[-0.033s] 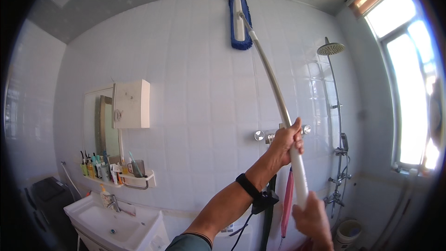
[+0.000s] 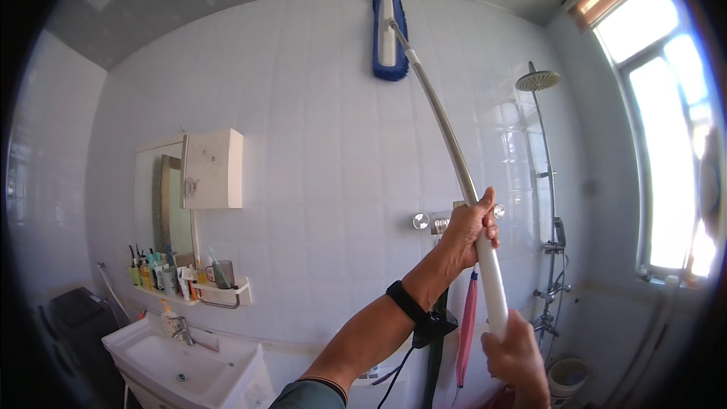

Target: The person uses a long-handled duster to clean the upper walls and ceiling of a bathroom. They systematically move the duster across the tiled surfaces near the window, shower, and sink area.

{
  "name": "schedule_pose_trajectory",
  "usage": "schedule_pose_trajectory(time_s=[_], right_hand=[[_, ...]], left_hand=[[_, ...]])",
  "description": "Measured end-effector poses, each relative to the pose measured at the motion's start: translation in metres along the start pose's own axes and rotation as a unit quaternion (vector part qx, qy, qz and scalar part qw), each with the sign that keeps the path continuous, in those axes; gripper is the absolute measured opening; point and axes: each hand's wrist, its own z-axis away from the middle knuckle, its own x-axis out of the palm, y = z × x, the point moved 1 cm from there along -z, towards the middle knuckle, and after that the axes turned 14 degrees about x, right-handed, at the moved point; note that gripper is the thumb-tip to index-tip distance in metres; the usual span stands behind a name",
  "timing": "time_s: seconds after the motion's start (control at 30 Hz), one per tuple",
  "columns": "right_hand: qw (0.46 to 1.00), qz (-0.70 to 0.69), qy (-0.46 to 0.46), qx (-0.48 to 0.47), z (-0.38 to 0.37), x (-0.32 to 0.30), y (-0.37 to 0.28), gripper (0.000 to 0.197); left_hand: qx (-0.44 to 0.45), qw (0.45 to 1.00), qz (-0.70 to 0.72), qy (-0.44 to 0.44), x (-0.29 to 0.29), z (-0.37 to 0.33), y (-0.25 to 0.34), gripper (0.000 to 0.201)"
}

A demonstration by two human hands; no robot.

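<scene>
A flat mop [image 2: 387, 38] with a blue fringed pad stands lengthwise against the tiled wall, high up near the ceiling. Its long handle [image 2: 445, 125], silver above and white below, slants down toward me. Around the join of the silver and white parts, my left hand [image 2: 471, 229] is closed, its thumb pointing up along the pole. Lower down, my right hand [image 2: 516, 356] is wrapped round the white end. A black strap [image 2: 407, 303] with a small dark device sits on my left wrist.
At left are a white sink [image 2: 189, 367], a shelf of toiletries [image 2: 235, 288], a mirror cabinet [image 2: 216, 170] and a dark bin-like object [image 2: 79, 318]. A shower head [image 2: 538, 79] on its pipe, a window [image 2: 659, 129] and a bucket [image 2: 568, 375] are at right. A folded pink umbrella-like item [image 2: 467, 333] hangs behind my hands.
The mop head has shifted very slightly left on the wall. My right hand and the handle's lower end have moved a little to the right. Both hands keep their hold.
</scene>
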Motion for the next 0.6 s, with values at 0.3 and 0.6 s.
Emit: schedule_pose_trajectory(time_s=[0.3,0.6], right_hand=[[0.91,-0.303,-0.249,0.132,0.007,-0.067,-0.061,0.03],[0.605,-0.664,-0.431,0.085,-0.02,-0.014,-0.054,0.037]], left_hand=[[0.083,0.992,-0.087,0.028,0.047,0.02,0.044,0.044],[0.167,0.97,-0.162,0.07,0.027,0.006,0.077,0.028]])
